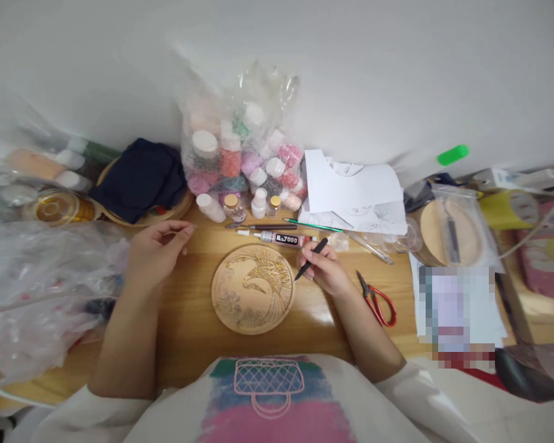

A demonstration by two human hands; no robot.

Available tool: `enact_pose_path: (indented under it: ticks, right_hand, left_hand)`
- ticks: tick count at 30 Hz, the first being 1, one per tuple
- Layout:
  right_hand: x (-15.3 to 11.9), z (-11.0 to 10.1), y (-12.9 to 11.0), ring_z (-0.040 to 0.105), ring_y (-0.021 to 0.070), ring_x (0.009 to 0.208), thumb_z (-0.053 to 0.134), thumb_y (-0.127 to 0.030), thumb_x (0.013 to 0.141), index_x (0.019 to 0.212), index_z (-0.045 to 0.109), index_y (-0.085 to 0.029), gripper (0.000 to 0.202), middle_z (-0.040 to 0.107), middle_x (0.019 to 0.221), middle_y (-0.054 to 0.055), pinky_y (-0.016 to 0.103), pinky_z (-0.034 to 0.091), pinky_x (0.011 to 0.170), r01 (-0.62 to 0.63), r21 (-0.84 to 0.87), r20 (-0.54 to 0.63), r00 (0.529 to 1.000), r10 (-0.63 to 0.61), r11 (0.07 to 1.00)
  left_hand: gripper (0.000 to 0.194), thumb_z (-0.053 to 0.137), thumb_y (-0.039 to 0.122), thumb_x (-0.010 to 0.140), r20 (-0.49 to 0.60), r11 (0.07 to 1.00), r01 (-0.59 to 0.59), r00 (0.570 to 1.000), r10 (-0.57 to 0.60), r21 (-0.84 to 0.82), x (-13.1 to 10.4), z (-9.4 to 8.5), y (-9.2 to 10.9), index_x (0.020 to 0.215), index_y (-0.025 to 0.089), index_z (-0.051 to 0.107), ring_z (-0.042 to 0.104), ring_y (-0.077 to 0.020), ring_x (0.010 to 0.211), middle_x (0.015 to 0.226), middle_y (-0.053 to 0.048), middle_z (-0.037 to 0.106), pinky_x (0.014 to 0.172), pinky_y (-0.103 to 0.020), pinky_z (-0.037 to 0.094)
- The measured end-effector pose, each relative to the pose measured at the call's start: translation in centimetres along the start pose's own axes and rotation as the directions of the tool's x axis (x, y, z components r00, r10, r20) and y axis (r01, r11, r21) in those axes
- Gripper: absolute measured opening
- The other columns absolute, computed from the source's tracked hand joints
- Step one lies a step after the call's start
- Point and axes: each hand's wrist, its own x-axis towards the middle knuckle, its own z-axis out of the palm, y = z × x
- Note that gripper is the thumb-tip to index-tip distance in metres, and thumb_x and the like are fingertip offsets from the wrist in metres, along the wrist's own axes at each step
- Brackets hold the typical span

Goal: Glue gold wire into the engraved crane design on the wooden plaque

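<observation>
A round wooden board lies flat on the table in front of me. It carries a line drawing of a crane, with gold wire outlines over the bird's head, neck and wing. At its right edge, my right hand holds what look like black tweezers, their tip pointing down to the left near the rim. My left hand hovers left of the board, thumb and fingers pinched together; anything between the fingertips is too small to make out. Behind the board lies a B-7000 glue tube.
A clear bag of coloured jars stands against the wall, small bottles before it. Red-handled scissors lie right of my right forearm. Paper sheets sit behind. Plastic bags crowd the left; a dark cloth lies behind.
</observation>
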Motion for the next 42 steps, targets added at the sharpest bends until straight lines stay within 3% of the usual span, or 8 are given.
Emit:
enact_pose_path:
  ticks: [4, 10, 19, 25, 34, 42]
  right_hand:
    - [0.01, -0.02, 0.04, 0.032, 0.0045, 0.036, 0.08, -0.05, 0.065, 0.057, 0.059, -0.018, 0.039, 0.046, 0.043, -0.007, 0.021, 0.023, 0.037, -0.001, 0.0, 0.001, 1.0, 0.001, 1.0]
    - [0.0, -0.17, 0.06, 0.034, 0.0053, 0.037, 0.078, -0.051, 0.068, 0.054, 0.057, -0.018, 0.041, 0.044, 0.04, -0.006, 0.021, 0.025, 0.038, 0.003, -0.016, 0.015, 1.0, -0.002, 1.0]
    - [-0.02, -0.13, 0.23, 0.034, 0.0047, 0.037, 0.078, -0.05, 0.067, 0.056, 0.058, -0.018, 0.04, 0.045, 0.043, -0.006, 0.021, 0.025, 0.037, 0.018, -0.032, 0.017, 1.0, -0.018, 0.999]
    - [0.18, -0.38, 0.75, 0.033, 0.0047, 0.037, 0.079, -0.052, 0.065, 0.058, 0.057, -0.018, 0.041, 0.047, 0.045, -0.006, 0.021, 0.024, 0.036, 0.03, -0.036, 0.017, 0.999, -0.029, 0.999]
    - [0.05, -0.23, 0.56, 0.032, 0.0045, 0.036, 0.078, -0.053, 0.065, 0.057, 0.056, -0.019, 0.042, 0.041, 0.04, -0.008, 0.02, 0.024, 0.037, 0.043, -0.048, 0.037, 0.998, -0.041, 0.998]
    - [0.06, -0.14, 0.64, 0.032, 0.0043, 0.035, 0.079, -0.053, 0.064, 0.054, 0.048, -0.019, 0.047, 0.044, 0.041, -0.007, 0.02, 0.023, 0.036, 0.062, -0.037, 0.035, 0.998, -0.061, 0.997]
  left_hand:
    - [0.02, 0.059, 0.035, 0.069, -0.114, 0.939, -0.085, 0.985, 0.13, 0.332, -0.05, 0.18, -0.46, 0.076, 0.019, 0.069, 0.052, -0.0174, 0.065, 0.071, -0.002, 0.06, 0.07, -0.032, 0.039]
    - [0.024, 0.056, 0.036, 0.075, -0.059, 0.84, -0.122, 0.982, 0.18, 0.528, -0.17, 0.21, -0.33, 0.083, 0.02, 0.073, 0.06, -0.022, 0.078, 0.081, -0.005, 0.068, 0.079, -0.034, 0.044]
    - [0.031, 0.052, 0.032, 0.079, -0.052, 0.796, -0.153, 0.973, 0.224, 0.585, -0.27, -0.17, -0.32, 0.095, 0.016, 0.073, 0.062, -0.0186, 0.074, 0.09, -0.006, 0.07, 0.077, -0.031, 0.046]
    - [0.025, 0.055, 0.03, 0.078, 0.024, 0.773, -0.18, 0.978, 0.209, 0.608, -0.29, -0.44, -0.29, 0.091, 0.019, 0.073, 0.061, -0.0186, 0.07, 0.08, -0.004, 0.071, 0.07, -0.029, 0.046]
    - [0.025, 0.054, 0.024, 0.08, 0.043, 0.752, -0.185, 0.978, 0.204, 0.633, -0.36, -0.12, -0.23, 0.094, 0.018, 0.073, 0.063, -0.0217, 0.077, 0.089, -0.007, 0.073, 0.071, -0.03, 0.045]
    - [0.025, 0.055, 0.025, 0.082, 0.06, 0.728, -0.192, 0.977, 0.204, 0.658, -0.39, -0.08, -0.21, 0.097, 0.019, 0.073, 0.064, -0.0228, 0.083, 0.101, -0.008, 0.073, 0.072, -0.03, 0.044]
